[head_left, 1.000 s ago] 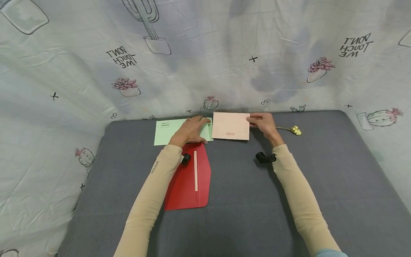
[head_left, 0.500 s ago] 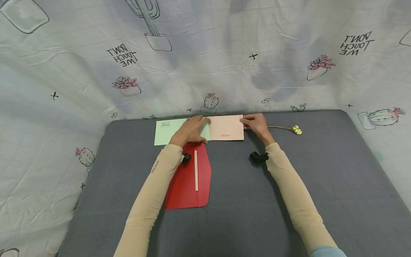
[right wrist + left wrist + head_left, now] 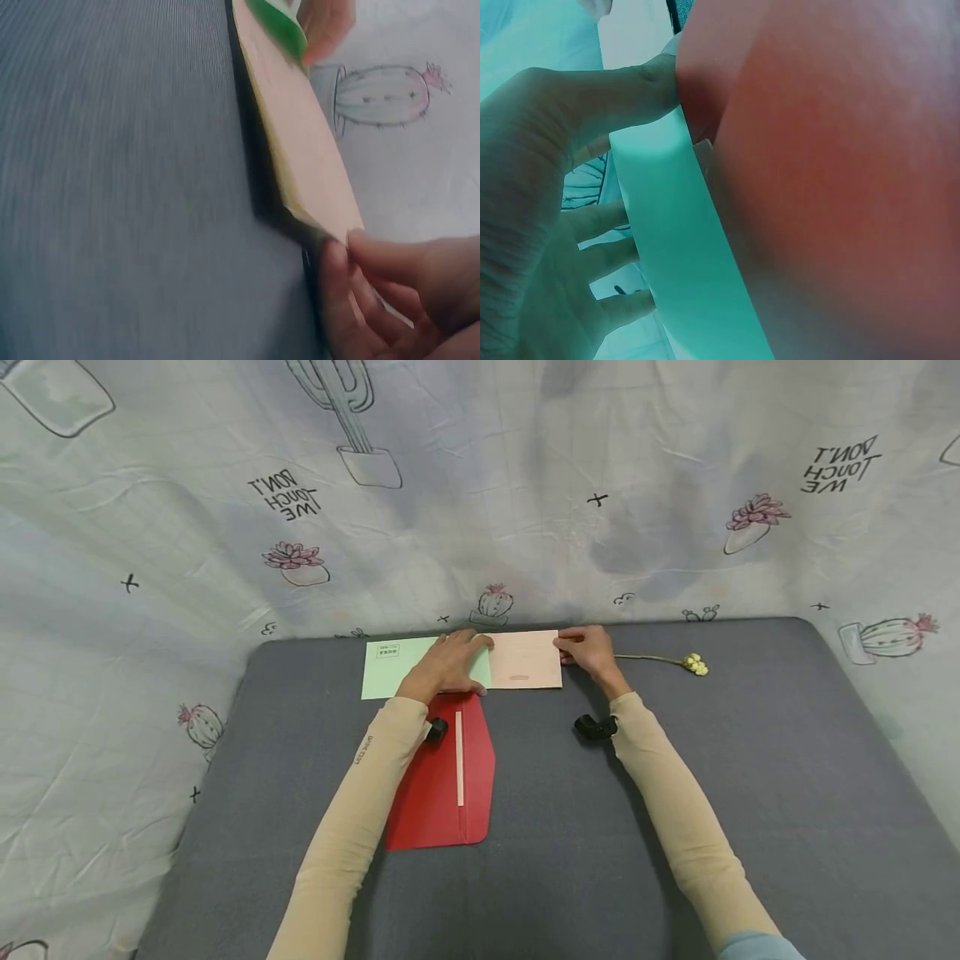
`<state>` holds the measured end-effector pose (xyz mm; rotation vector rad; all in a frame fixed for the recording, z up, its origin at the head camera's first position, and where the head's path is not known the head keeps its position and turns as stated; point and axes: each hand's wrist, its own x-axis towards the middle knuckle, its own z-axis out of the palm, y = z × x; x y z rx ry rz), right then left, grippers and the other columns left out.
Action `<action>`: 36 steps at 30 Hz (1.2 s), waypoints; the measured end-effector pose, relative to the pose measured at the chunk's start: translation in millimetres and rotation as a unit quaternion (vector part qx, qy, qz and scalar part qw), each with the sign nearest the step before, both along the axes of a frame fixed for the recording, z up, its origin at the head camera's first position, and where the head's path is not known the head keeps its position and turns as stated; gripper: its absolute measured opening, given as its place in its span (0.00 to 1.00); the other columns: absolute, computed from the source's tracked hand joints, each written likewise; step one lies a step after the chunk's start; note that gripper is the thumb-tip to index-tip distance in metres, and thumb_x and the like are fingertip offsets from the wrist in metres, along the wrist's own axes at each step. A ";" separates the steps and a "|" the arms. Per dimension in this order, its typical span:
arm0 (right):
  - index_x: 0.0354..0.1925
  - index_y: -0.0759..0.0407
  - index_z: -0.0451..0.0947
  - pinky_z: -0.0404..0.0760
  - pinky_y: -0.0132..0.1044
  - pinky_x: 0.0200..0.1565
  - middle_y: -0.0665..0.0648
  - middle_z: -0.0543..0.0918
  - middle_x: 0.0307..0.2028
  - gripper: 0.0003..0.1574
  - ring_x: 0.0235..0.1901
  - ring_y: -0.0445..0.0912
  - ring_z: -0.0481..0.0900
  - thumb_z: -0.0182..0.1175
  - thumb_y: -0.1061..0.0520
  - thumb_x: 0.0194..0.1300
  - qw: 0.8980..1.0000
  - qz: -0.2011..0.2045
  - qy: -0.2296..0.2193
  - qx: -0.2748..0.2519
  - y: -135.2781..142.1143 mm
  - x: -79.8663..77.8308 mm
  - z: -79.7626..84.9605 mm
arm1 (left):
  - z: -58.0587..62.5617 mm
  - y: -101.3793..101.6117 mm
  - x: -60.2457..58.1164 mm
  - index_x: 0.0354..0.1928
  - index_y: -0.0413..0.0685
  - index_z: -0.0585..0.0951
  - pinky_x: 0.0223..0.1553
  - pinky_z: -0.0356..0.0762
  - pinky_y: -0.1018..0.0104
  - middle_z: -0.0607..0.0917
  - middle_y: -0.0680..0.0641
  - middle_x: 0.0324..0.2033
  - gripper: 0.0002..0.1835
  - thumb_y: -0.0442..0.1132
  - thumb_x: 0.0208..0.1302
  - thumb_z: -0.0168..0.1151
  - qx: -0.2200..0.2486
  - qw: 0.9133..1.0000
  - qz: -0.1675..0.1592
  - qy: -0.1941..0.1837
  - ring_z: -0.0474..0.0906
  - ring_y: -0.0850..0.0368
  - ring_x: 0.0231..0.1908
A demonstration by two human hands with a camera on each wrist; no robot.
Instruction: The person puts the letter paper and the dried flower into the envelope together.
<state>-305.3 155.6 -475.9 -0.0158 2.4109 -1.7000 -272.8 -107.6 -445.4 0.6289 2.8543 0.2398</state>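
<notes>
In the head view my left hand (image 3: 447,665) lies spread over a light green envelope (image 3: 386,681), fingers mostly straight. The left wrist view shows its thumb at the near edge of the envelope and the other fingertips along the far edge. A pale pink card (image 3: 525,658) runs into the envelope's right end, its left part hidden inside. My right hand (image 3: 588,652) pinches the card's right end between thumb and fingers. In the right wrist view the green mouth (image 3: 279,26) bulges up over the card.
Below my left wrist lies a red envelope (image 3: 431,793) with its flap spread out and a pale strip along it. A stem with yellow flowers (image 3: 694,664) lies right of my right hand. A patterned cloth (image 3: 525,485) hangs behind the grey table (image 3: 600,860).
My right hand has moved left with the pink card, which was raised over the green envelope's right end and now lies lower, partly inside it. The left hand has stayed in place.
</notes>
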 end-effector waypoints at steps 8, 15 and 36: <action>0.49 0.72 0.81 0.85 0.32 0.35 0.70 0.85 0.44 0.16 0.35 0.51 0.86 0.64 0.63 0.65 0.998 -0.066 0.021 -0.003 -15.5 4.9 -0.2 | 1.3 2.0 0.2 0.66 0.58 0.68 0.70 0.52 0.45 0.69 0.43 0.65 0.42 0.54 0.50 0.76 -0.002 1.000 0.006 -0.002 0.62 0.47 0.67; 0.50 0.72 0.81 0.85 0.35 0.38 0.70 0.85 0.44 0.15 0.39 0.58 0.86 0.62 0.65 0.66 0.999 -0.033 0.030 0.014 -27.1 5.9 0.1 | 0.6 1.5 -1.2 0.67 0.58 0.68 0.70 0.53 0.45 0.68 0.43 0.66 0.42 0.54 0.50 0.75 -0.008 1.000 0.007 -0.003 0.61 0.47 0.68; 0.52 0.75 0.79 0.85 0.34 0.36 0.73 0.84 0.45 0.16 0.29 0.43 0.85 0.58 0.64 0.69 0.997 0.059 -0.010 -0.038 -48.4 27.8 7.5 | 5.0 6.5 16.0 0.67 0.59 0.67 0.71 0.51 0.44 0.67 0.43 0.67 0.42 0.55 0.51 0.75 -0.013 0.999 0.022 -0.019 0.59 0.47 0.69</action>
